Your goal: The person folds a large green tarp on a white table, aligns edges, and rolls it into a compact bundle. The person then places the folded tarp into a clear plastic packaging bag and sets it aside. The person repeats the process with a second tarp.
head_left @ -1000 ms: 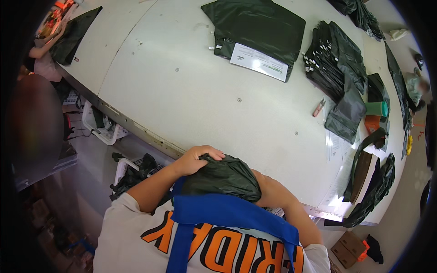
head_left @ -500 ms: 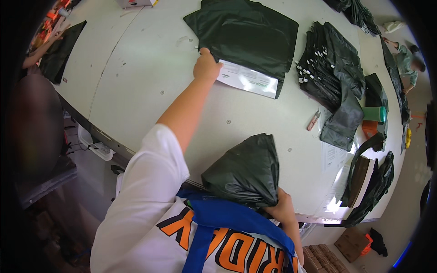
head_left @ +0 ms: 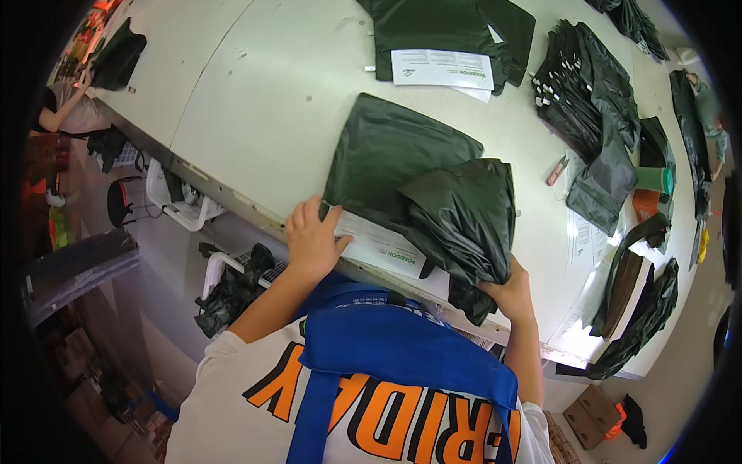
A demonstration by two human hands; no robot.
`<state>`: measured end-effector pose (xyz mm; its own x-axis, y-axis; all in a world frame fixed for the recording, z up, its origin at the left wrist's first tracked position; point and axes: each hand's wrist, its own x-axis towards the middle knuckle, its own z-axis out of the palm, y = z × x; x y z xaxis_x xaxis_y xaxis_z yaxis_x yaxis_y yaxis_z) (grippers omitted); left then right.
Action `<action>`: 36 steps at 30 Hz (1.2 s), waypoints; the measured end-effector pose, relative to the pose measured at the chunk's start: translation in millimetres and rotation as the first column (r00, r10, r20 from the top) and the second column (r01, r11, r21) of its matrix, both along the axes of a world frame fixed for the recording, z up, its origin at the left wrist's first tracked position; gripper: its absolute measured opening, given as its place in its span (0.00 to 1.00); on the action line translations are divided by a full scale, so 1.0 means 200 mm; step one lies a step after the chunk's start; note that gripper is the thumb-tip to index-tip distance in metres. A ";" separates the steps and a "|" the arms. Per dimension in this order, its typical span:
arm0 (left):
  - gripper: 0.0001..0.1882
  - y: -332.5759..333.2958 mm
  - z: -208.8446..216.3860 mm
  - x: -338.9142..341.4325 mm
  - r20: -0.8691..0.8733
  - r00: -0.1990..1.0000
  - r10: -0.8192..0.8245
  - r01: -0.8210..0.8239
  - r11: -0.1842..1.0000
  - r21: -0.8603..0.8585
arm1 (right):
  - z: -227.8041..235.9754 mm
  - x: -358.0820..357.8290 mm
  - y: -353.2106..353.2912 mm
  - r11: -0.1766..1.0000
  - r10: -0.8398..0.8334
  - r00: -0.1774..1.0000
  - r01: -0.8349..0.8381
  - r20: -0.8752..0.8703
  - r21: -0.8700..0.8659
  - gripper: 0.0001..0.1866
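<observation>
Across a pale worktable (head_left: 247, 139): left hand (head_left: 313, 236) at the near left corner of a flat dark-green piece (head_left: 386, 155), thumb spread from fingers, any grip impossible to tell. Flat piece just beyond and rightward of that nearer hand, long axis unclear beneath a bunched green piece (head_left: 464, 201), pinched at near right by the right hand (head_left: 510, 290).
</observation>
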<state>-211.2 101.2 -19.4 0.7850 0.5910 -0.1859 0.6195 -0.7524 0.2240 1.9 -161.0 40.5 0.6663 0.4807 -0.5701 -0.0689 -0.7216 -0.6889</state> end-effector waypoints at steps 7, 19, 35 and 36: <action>0.16 0.05 -0.20 0.04 0.285 0.852 -0.438 0.441 0.895 0.057 | 0.02 -0.12 -0.05 0.993 0.116 0.992 -0.116 0.040 0.002 0.26; 0.10 0.12 -0.14 0.32 0.300 0.716 -0.630 0.601 0.776 0.192 | 0.15 -0.25 -0.22 0.895 0.446 0.895 -0.446 0.005 0.015 0.27; 0.14 -0.14 0.22 0.22 0.463 0.792 -0.398 0.446 0.895 0.008 | -0.07 -0.34 -0.25 0.988 -0.103 0.958 0.129 0.267 -0.081 0.32; 0.13 -0.18 0.26 0.21 0.484 0.794 -0.366 0.428 0.904 -0.018 | -0.08 -0.33 -0.28 0.985 -0.137 0.952 0.161 0.275 -0.065 0.32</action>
<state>-168.5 65.1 32.6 0.9566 0.2052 0.2067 0.0737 -0.8571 0.5099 -64.7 -216.1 24.8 0.8607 0.3211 -0.3950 -0.0014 -0.7744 -0.6327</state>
